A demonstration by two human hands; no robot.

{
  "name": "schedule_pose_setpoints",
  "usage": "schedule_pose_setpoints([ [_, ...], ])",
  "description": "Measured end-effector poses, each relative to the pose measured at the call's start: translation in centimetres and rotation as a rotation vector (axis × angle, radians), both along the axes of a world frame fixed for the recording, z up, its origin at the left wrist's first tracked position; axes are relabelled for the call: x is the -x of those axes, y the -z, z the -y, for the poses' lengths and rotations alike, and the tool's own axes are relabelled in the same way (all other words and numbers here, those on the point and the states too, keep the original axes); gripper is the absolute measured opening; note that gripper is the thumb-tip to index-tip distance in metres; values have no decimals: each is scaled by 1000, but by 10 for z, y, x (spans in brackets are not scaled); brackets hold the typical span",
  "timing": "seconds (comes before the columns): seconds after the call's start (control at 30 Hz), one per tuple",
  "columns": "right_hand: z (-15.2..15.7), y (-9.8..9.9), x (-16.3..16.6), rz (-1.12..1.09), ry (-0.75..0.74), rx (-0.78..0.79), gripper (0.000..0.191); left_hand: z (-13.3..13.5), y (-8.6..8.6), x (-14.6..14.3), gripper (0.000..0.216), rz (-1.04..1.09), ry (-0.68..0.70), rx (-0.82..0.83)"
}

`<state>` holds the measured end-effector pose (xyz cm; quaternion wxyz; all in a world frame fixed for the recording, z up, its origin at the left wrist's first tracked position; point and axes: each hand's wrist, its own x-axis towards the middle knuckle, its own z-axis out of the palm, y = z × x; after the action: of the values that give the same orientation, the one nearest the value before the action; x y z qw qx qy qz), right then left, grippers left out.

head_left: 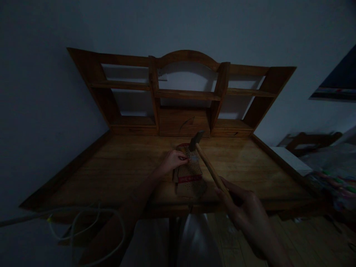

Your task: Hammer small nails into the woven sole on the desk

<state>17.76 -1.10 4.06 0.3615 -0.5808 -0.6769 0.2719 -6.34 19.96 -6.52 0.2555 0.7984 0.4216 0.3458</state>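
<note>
My right hand [241, 207] is closed round the wooden handle of a hammer [210, 168]. The hammer's dark metal head is raised over the upper right of a flat piece of cardboard [190, 170] with a red printed band and many small dark holes or marks. At the cardboard's upper left, my left hand [176, 160] is pinched, its fingertips close to the surface below the hammer head. Whatever the fingertips hold is too small and dark to name. The cardboard lies on the wooden desk [125, 167], near its front edge.
A wooden shelf unit [189, 97] with open compartments and small drawers stands along the back of the desk. A pale cable [111, 211] loops at the lower left. To the right are a white surface [290, 159] and a wooden chair back [314, 142].
</note>
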Motion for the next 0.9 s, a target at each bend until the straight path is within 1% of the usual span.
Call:
schedule_pose_setpoints([
  [0.13,2,-1,0,9,1,-4,43,1,-1,0,21,-11,1,10],
  [0.3,1,5,1,40,1,-3,44,5,-6,1,21,-10,16,0],
  [0.43,-1,8,2,68,33,-34,44,5,-7,0,21,-9,22,9],
  [0.57,-5,13,5,58,-3,-46,41,4,-5,0,17,21,33,10],
  [0.67,-6,16,8,27,-10,-40,39,3,-5,-1,17,4,37,9],
  [0.8,-2,9,8,-9,30,-41,41,3,-5,-1,19,18,53,45],
  [0.9,0,3,7,4,35,-60,43,4,-6,-2,19,0,47,30],
])
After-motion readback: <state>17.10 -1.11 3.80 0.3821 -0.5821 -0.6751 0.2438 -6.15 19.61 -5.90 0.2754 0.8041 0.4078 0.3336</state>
